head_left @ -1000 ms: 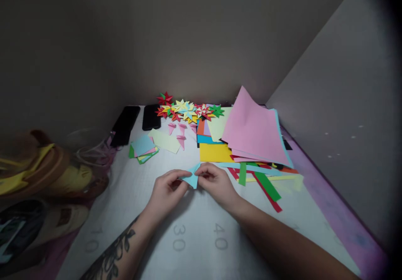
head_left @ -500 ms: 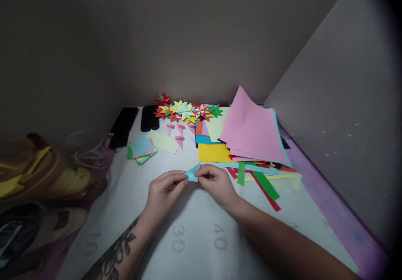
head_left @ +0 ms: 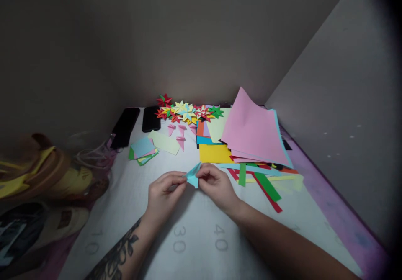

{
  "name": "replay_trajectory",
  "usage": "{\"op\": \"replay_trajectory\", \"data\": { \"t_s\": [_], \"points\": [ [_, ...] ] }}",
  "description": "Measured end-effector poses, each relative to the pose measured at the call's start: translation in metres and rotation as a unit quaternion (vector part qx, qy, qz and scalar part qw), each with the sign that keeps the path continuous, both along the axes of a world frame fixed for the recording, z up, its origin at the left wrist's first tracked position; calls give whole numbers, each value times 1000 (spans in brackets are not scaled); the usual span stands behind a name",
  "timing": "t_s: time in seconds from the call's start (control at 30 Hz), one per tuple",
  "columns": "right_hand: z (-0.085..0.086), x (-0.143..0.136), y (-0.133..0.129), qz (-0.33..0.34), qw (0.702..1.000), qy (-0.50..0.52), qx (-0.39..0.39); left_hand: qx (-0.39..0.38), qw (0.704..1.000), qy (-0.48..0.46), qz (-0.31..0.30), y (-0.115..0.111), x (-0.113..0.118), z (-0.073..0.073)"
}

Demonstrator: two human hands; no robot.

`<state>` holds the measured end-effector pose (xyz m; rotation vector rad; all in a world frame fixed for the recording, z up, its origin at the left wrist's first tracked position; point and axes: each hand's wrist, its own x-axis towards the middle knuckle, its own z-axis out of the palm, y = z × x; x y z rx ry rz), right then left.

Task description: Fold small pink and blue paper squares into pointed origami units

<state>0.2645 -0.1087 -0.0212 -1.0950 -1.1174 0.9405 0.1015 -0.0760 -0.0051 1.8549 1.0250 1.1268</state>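
In the head view, the blue paper (head_left: 192,177) is just below the middle of the frame, pinched between the fingertips of the left hand (head_left: 163,193) and right hand (head_left: 219,188). It looks part-folded, its folds open. Its sharpest point aims to the upper right, the long axis seemingly slanting that way (fingers hide some edges). Above, folded stars (head_left: 187,111) and small pink pieces (head_left: 181,142) look creased; the loose squares (head_left: 143,147), left of centre, look unfolded.

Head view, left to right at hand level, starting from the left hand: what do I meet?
Left hand, blue paper, right hand, short green strip, long green strip. Left out: the red strips, which overlap the green ones.
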Motion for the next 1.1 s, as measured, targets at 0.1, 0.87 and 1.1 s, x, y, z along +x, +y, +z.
{"op": "replay_trajectory", "data": {
  "t_s": [0.1,0.87,1.1],
  "points": [
    [-1,1,0,-5,1000,-15,6,9,1000,11,6,1,0,1],
    [2,-5,4,-35,993,51,-102,-306,948,-87,-28,1,17,-7],
    [2,-3,2,9,994,-9,-109,-309,948,-61,-36,3,15,-7]
  ]
}}
